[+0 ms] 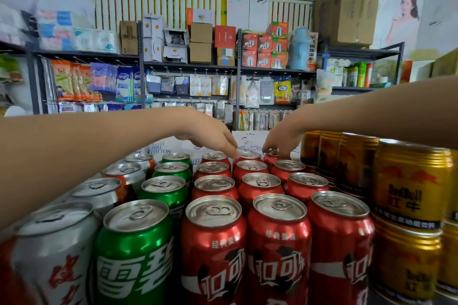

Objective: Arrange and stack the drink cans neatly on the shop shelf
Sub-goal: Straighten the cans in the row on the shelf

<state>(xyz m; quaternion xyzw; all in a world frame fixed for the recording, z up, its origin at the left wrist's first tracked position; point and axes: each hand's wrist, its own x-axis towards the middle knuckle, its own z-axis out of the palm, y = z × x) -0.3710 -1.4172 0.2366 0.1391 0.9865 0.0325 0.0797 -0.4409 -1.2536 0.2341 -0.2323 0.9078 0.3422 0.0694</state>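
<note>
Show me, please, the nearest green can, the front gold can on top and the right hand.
nearest green can (pixel 133 250), head view, label.
front gold can (pixel 411 183), head view, side wall.
right hand (pixel 282 141), head view, knuckles.

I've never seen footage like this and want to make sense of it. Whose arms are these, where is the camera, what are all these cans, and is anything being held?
There is only one picture, taken by a camera worn on a person's head, looking forward and down, so the two bare arms are that person's own. No machine is involved. In front stand rows of drink cans: silver cans at the left, then green cans, then three rows of red cans, and gold cans stacked two high at the right. The left hand and right hand both reach to the far end of the red rows, fingertips down on the back cans. Whether either actually grips a can is hard to tell. Behind are shop shelves of goods.
</note>
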